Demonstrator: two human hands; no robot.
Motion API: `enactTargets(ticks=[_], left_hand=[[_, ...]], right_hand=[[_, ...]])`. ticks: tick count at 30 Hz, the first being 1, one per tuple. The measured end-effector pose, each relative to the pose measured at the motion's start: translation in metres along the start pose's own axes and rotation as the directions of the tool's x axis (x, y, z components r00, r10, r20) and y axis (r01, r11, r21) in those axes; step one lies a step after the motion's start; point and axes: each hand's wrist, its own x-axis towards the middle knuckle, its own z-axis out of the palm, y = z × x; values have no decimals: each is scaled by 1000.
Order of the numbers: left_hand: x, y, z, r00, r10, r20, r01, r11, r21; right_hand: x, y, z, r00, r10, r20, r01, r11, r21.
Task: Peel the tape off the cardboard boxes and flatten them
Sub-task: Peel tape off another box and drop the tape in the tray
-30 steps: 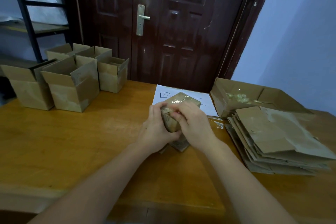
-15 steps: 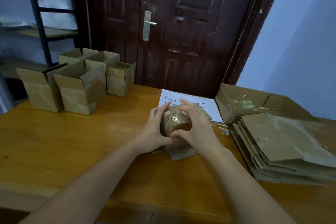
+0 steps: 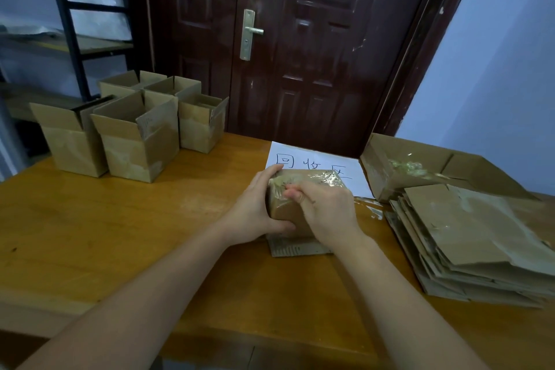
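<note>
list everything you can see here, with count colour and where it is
open boxes: five, brown, far left of table
taped box: one, brown, table centre, between both hands
flattened boxes: one stack, brown, table right
large open box: one, brown, behind the stack, holding peeled tape
paper sign: one, white with handwriting, behind the taped box
tape scraps: a few, clear, beside the stack
table: one, orange-brown wood
door: one, dark brown, behind table
shelf: one, black frame, far left
left hand: gripping the box's left side
right hand: fingers on its taped top

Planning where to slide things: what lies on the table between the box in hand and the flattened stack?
In the head view, only peeled tape scraps lie on the table between the box and the flattened stack.
</note>
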Motion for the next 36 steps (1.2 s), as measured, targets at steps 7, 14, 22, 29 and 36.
enactTargets(ticks=[7, 14, 22, 29, 36], left_hand=[[-5, -1, 3, 999, -18, 46, 22, 996, -92], [-6, -3, 1, 999, -25, 31, 27, 998, -56], [-7, -5, -2, 997, -21, 72, 27, 997, -79], [-8, -4, -3, 998, -9, 64, 14, 996, -86], [-10, -1, -1, 1000, -2, 28, 3, 1000, -28]], right_hand=[[-10, 6, 7, 983, -143, 119, 152, 986, -69], [-5, 4, 18, 960, -266, -85, 255, 960, -117], [1, -9, 12, 992, -101, -70, 93, 989, -112], [16, -4, -11, 953, -4, 304, -32, 993, 111], [34, -18, -1, 955, 113, 275, -123, 992, 17]])
